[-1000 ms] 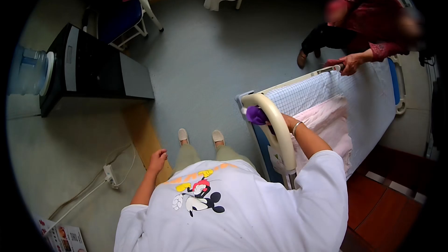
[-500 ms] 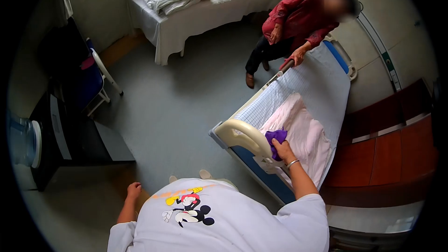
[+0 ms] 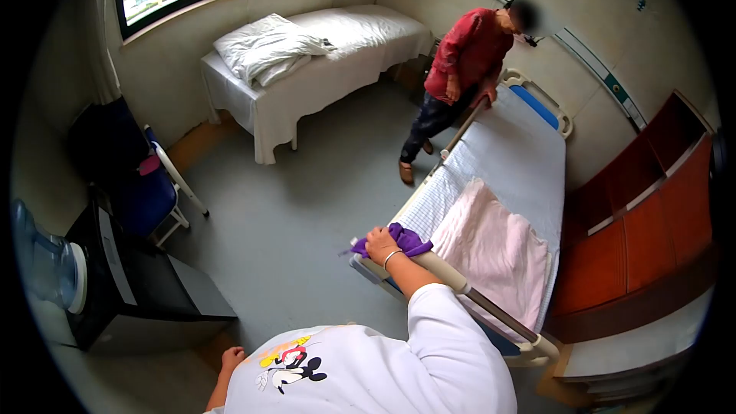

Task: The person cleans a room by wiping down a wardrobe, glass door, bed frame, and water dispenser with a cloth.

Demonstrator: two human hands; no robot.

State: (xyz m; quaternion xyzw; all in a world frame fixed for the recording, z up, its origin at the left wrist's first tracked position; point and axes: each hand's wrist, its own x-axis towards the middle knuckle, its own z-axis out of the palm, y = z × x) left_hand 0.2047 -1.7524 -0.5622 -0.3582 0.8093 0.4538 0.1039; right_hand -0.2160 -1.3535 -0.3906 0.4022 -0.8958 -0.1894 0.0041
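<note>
My right hand (image 3: 381, 245), with a bracelet at the wrist, is closed on a purple cloth (image 3: 410, 241). The cloth lies over the left corner of the cream footboard (image 3: 452, 270) of a hospital bed, and my hand presses it there. Behind the footboard, a folded pale pink blanket (image 3: 491, 249) rests on the foot end of the mattress, over a checked sheet (image 3: 517, 146). Low at the left of my white shirt hangs my left hand (image 3: 232, 358), its fingers curled in, touching nothing that I can see.
A person in a red top (image 3: 471, 54) stands at the bed's far left side, one hand on its side rail. Behind is a second bed (image 3: 261, 111) with bedding under a window. A blue chair (image 3: 146, 199), a black cabinet (image 3: 146, 284) and a water bottle (image 3: 46, 261) stand left; wooden cabinets (image 3: 636, 238) right.
My right hand has moved left along the footboard to its corner with the purple cloth. The view has tilted up, showing more window. The person in red stands more upright.
</note>
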